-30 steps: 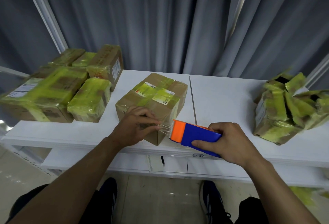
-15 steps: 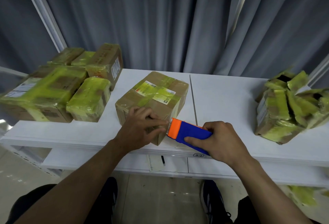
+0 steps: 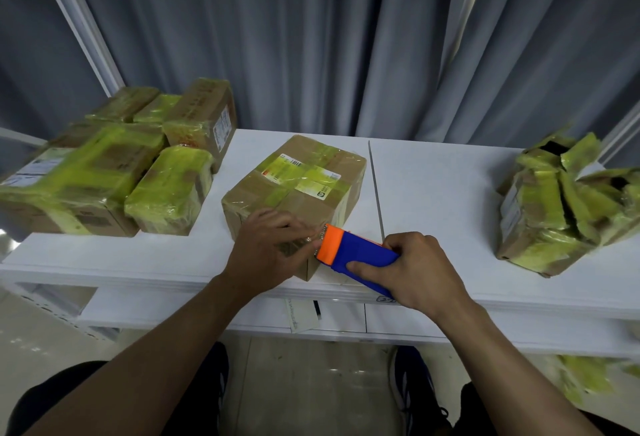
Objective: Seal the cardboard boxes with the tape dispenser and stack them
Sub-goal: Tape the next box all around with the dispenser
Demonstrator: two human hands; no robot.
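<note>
Tape dispenser drawn leftward by the right hand, orange end now touching the box's near corner, left hand now pressed flat over that corner

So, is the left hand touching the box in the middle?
Touching. The head view shows the left hand resting flat on the near corner of the box, fingers pressed against the cardboard beside the orange end of the dispenser, with no gap visible.

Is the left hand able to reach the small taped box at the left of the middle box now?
Probably yes. The left hand rests on the middle box, and the small taped box sits just beside it with bare table between; nothing blocks that way.
</note>
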